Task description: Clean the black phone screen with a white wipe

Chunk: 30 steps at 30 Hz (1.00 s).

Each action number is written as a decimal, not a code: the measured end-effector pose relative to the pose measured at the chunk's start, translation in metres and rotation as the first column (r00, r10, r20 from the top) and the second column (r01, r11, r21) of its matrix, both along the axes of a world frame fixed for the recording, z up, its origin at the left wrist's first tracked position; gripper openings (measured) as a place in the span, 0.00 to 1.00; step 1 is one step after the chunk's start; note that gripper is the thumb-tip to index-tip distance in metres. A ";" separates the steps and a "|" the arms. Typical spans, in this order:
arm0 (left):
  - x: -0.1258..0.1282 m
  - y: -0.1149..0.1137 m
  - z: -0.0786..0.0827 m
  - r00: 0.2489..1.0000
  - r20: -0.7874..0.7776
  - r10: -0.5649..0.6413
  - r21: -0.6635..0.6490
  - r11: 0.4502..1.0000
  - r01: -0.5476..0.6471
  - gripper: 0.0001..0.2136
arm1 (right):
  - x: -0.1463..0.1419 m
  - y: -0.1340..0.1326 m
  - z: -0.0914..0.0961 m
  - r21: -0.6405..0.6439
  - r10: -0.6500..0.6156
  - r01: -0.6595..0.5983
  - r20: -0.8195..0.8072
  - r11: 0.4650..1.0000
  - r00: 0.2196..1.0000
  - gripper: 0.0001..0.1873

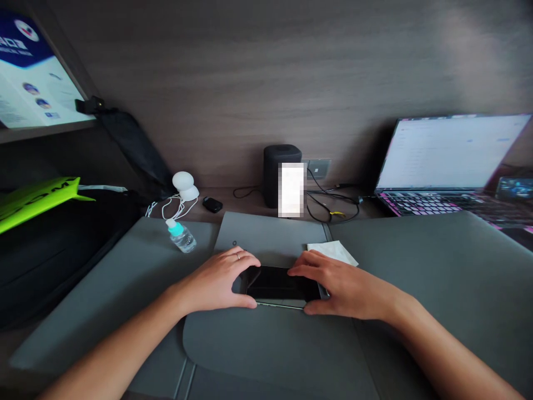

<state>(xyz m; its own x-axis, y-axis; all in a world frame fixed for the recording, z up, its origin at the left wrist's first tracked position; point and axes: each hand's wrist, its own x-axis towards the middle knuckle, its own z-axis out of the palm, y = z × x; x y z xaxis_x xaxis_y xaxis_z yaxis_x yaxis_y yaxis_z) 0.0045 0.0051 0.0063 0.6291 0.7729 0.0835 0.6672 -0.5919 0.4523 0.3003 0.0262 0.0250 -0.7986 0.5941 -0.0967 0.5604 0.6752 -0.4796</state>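
The left hand (231,279), thumb and fingers parted to span the width, clasped the left end of a dark phone (277,289). The phone was between both hands, equally near, its long axis running left to right. The right hand (333,280) clasped the right end likewise. Beneath was a grey mat (270,344); I couldn't tell whether they touched. Beyond the phone were, left to right, a clear bottle (183,239), black speaker (270,180), white tissue (335,251) and open laptop (449,155).

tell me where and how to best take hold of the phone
Probably at both ends, coming in from left and right: the slim phone has its long edges running sideways, so each grip can span its narrow width, from near edge to far edge.
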 end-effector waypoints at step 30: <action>0.001 0.000 -0.001 1.000 0.009 0.000 -0.012 1.000 0.001 0.25 | 0.001 0.002 -0.002 -0.037 -0.013 0.012 -0.033 0.999 0.999 0.31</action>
<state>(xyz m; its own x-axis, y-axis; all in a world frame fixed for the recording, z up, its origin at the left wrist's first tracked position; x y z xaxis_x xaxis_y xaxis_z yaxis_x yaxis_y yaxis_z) 0.0053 0.0053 0.0049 0.6288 0.7735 0.0799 0.6629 -0.5869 0.4649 0.3009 0.0283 0.0228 -0.7942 0.6007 -0.0918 0.5520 0.6499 -0.5224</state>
